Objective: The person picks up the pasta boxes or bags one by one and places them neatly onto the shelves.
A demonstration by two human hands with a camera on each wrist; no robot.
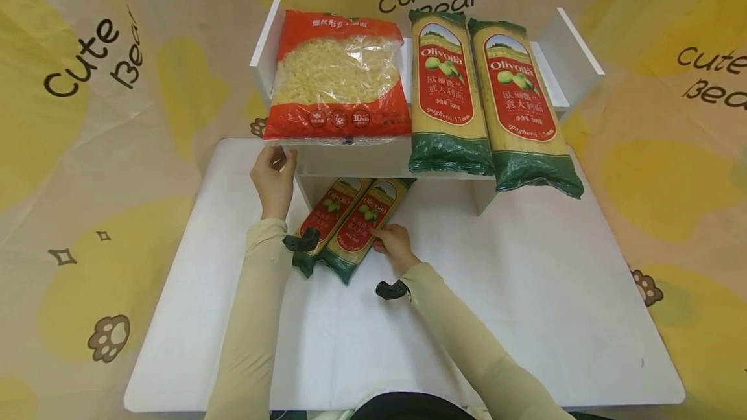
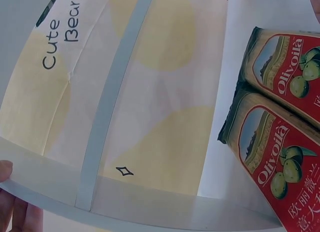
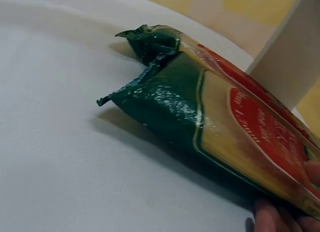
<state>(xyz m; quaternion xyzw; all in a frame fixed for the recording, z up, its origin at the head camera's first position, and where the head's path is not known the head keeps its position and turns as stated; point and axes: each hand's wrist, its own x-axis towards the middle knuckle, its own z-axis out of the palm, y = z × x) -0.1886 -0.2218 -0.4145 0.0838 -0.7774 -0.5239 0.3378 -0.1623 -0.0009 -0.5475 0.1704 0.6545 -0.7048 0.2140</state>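
Note:
At the left side of a white shelf unit, my left hand grips the edge of the side panel. Thumb and fingers lie on opposite faces of that panel in the left wrist view. Below the upper board, two spaghetti packs lie side by side at a slant, partly under the shelf. My right hand holds the nearer right-hand spaghetti pack by its side edge. Its thumb is on top and its fingers are low against the side. The packs' far ends are hidden from above by the board.
On the upper board sit a red bag of spiral pasta and two more spaghetti packs, whose lower ends overhang the front. A white table carries the shelf. Behind hangs a patterned cloth.

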